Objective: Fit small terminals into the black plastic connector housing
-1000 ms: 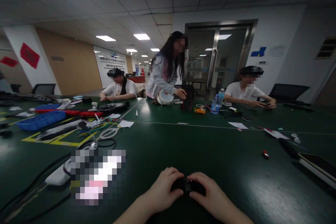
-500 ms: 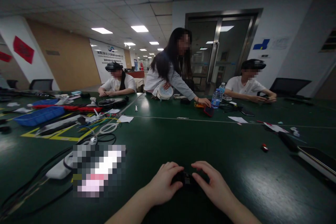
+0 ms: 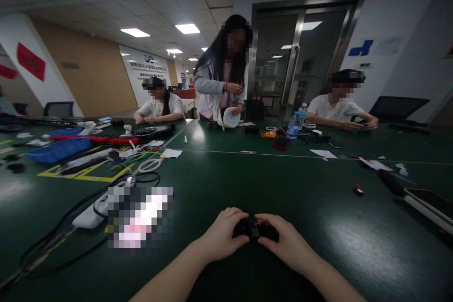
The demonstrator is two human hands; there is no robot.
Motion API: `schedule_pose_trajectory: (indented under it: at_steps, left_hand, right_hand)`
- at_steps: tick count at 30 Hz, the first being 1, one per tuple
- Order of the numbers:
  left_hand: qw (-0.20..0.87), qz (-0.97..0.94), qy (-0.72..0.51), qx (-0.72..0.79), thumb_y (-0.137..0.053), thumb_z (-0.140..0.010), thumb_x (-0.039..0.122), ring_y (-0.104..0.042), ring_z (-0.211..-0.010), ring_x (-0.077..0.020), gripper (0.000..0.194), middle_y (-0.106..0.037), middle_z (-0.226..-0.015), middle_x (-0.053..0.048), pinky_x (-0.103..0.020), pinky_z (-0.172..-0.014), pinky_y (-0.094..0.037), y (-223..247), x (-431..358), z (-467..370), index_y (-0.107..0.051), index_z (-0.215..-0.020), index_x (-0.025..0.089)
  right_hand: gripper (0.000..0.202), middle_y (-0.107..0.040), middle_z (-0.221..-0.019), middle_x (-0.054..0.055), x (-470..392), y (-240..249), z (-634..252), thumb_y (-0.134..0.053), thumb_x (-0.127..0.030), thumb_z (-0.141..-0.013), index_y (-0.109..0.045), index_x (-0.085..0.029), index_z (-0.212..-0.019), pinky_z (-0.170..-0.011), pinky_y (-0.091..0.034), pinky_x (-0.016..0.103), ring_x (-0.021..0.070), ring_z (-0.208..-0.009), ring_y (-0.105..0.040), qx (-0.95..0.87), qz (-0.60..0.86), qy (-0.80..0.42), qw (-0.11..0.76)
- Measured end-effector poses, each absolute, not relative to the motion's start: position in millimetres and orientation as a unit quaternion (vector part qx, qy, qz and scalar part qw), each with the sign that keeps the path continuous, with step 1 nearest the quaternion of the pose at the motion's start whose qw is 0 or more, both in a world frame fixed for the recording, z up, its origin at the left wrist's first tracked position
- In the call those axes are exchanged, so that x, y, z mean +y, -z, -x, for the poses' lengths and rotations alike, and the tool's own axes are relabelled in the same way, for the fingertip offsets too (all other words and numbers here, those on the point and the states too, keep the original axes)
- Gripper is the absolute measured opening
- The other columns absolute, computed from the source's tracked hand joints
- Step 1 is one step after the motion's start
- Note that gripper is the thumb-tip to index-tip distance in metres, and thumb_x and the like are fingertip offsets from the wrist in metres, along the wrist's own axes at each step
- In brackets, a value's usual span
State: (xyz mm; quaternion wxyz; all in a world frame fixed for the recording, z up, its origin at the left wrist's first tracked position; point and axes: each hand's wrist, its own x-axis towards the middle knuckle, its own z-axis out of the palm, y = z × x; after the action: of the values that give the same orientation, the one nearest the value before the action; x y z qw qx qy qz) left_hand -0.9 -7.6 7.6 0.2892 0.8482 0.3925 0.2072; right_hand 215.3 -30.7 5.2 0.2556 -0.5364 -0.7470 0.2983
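Observation:
Low in the middle of the head view, a small black object (image 3: 254,229) with a shiny detail on its face sits between my hands, close to the green tabletop. I cannot make out its kind. My left hand (image 3: 224,235) is closed on its left end, thumb nearer me and fingers on the far side. Around its right end curls my right hand (image 3: 286,241), thumb and forefinger at its near and far edges. The dark object blends with the dark table, so its outline is hard to see.
A blurred-out bright device (image 3: 143,219) and a white power strip (image 3: 92,212) with cables lie left. Farther left is a blue tray (image 3: 59,150). A small red item (image 3: 358,190) and a tablet-like device (image 3: 430,205) are right. Three people are across the table, near water bottles (image 3: 293,127).
My right hand has closed in from beside the black object onto its right end. The standing person across has drawn an arm back from the table to a small bag. My view has shifted slightly.

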Motion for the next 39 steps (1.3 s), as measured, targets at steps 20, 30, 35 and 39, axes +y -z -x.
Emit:
schedule_pose_trajectory:
  at_steps: [20,30,35,39]
  left_hand:
    - [0.289,-0.847,-0.206,0.395,-0.062,-0.077,0.030,-0.045,-0.109,-0.0240,0.053,-0.051,-0.119,-0.007,-0.038,-0.095,-0.035,-7.7,-7.2,1.3,-0.044,-0.126,0.023]
    - [0.274,-0.853,-0.200,0.397,-0.062,-0.078,0.028,-0.047,-0.106,-0.0217,0.043,-0.052,-0.115,-0.004,-0.035,-0.092,-0.036,-4.0,-5.5,-0.1,-0.051,-0.119,0.025]
    - [0.282,-0.850,-0.196,0.400,-0.061,-0.078,0.029,-0.047,-0.105,-0.0225,0.042,-0.053,-0.115,-0.004,-0.037,-0.091,-0.037,-6.4,-6.3,0.4,-0.051,-0.119,0.025]
    - [0.284,-0.846,-0.201,0.404,-0.063,-0.077,0.027,-0.047,-0.106,-0.0220,0.043,-0.053,-0.115,-0.004,-0.036,-0.092,-0.037,-5.8,-6.0,-0.1,-0.052,-0.118,0.025]
  right_hand:
    - [0.021,-0.061,-0.106,0.002,-31.6,-1.3,-209.2,-0.065,-0.026,-0.072,-0.067,-0.030,-0.092,-0.089,-0.042,0.039,0.0233,-0.100,-0.056,-0.764,0.508,-0.277,0.284]
    - [0.014,-0.060,-0.109,0.003,-30.1,-3.4,-209.8,-0.062,-0.029,-0.075,-0.064,-0.025,-0.088,-0.093,-0.041,0.038,0.0217,-0.105,-0.054,-0.728,0.511,-0.308,0.337]
    - [0.018,-0.063,-0.099,0.002,-29.6,-9.7,-215.0,-0.060,-0.032,-0.077,-0.062,-0.025,-0.094,-0.090,-0.043,0.037,0.0212,-0.098,-0.057,-0.713,0.526,-0.313,0.342]
    - [0.019,-0.064,-0.097,0.002,-30.2,-13.7,-216.8,-0.059,-0.032,-0.077,-0.060,-0.024,-0.094,-0.090,-0.043,0.036,0.0208,-0.097,-0.058,-0.703,0.523,-0.316,0.364]
